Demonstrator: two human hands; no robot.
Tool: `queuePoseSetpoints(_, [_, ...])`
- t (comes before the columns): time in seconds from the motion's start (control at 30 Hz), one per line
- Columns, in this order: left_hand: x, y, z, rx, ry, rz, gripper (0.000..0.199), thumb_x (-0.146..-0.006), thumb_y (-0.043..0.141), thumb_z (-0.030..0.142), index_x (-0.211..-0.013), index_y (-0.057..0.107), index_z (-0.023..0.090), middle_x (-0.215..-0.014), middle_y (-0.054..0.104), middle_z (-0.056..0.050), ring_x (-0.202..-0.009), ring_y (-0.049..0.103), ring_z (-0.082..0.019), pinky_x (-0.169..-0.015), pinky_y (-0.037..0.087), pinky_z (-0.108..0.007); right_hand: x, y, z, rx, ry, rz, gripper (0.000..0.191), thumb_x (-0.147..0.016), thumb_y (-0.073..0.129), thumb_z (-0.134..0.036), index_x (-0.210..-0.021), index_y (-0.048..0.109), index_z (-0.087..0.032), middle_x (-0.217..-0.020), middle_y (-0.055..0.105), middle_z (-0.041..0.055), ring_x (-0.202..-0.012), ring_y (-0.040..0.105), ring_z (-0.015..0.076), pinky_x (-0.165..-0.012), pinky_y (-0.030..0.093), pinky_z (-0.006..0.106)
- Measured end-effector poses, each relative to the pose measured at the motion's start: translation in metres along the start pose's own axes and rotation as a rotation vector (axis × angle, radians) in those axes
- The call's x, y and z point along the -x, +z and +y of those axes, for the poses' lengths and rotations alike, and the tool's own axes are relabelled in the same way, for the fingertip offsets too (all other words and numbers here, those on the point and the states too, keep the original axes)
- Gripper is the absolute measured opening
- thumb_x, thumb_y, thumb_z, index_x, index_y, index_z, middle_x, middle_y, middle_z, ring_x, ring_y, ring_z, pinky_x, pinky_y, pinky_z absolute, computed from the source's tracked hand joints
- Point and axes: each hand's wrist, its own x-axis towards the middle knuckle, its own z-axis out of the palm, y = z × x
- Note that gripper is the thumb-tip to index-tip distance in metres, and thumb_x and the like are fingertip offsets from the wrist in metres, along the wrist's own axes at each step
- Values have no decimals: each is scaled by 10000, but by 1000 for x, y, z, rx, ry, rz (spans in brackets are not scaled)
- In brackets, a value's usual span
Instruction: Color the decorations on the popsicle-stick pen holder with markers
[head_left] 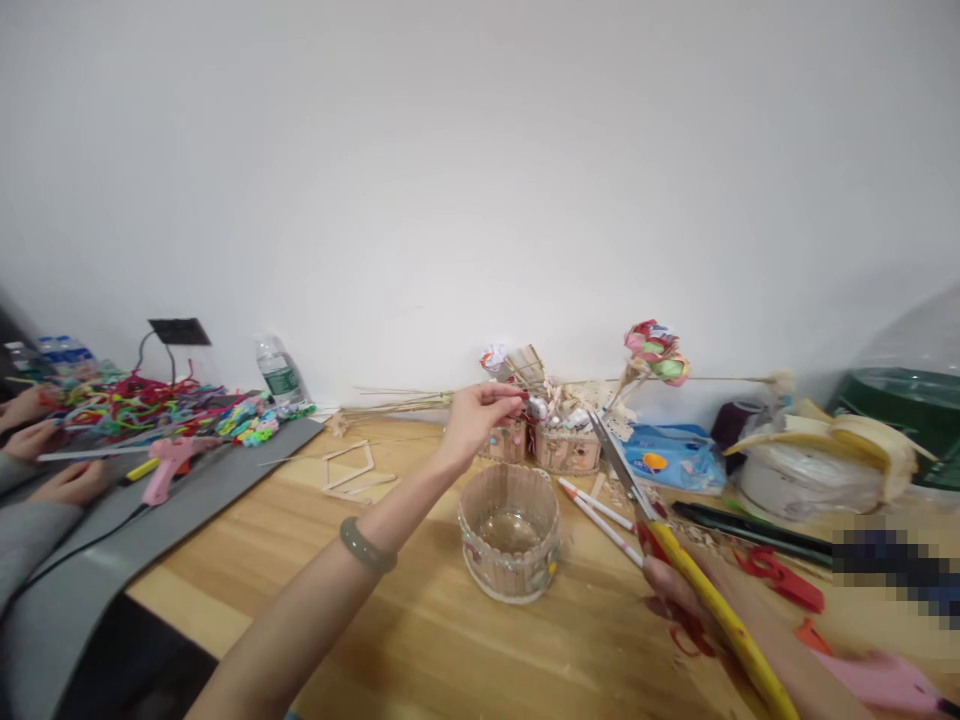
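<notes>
My left hand (480,415) reaches out over the far side of the table, thumb and fingers pinched together. A small red thing (521,397) shows at its fingertips, too small to name. On the right, my right hand (667,590) is closed around scissors (626,470), blades pointing up and away. Red handle parts and a long yellow bar (724,610) run along the same hand. Between my arms stands a round basket of wooden sticks (510,580), open at the top. Behind it are decorated wooden-stick pots (568,455) with dried stems and paper flowers.
White pencil-like sticks (600,515) lie beside the basket. A stick frame (349,470) is to the left. Farther left are a pink glue gun (169,470), colourful yarn (150,400), a bottle (277,370) and another person's hands (71,485). A banana peel (832,440) rests at right.
</notes>
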Motion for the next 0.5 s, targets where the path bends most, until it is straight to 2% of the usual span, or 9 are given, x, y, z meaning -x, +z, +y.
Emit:
queuePoseSetpoints(0.13, [11,9,1,147,-113,-27,165,-614,700,228,-744,683,127,-659,676,-33,-581,608,-116,-500,486,-210,-7,4,-10,-112,29,-118,411,-735,481,-634,-715,471,-223,-475,415,-66,-440,423,102,-432,384,225])
queuePoseSetpoints(0.23, [14,12,1,222,-161,-25,144,-598,715,215,-716,688,137,-625,652,-3,-547,579,-88,-489,474,-188,-11,6,-12,-117,39,-149,439,-745,464,-652,-688,436,-218,-472,414,-70,-416,394,86,-427,364,225])
queuePoseSetpoints(0.5, [20,20,-1,355,-285,-5,122,-555,745,138,-649,670,113,-603,668,-16,-537,607,-69,-555,487,-169,-9,1,-15,-118,79,-217,448,-784,408,-657,-816,469,-214,-569,498,-41,-438,443,98,-417,347,234])
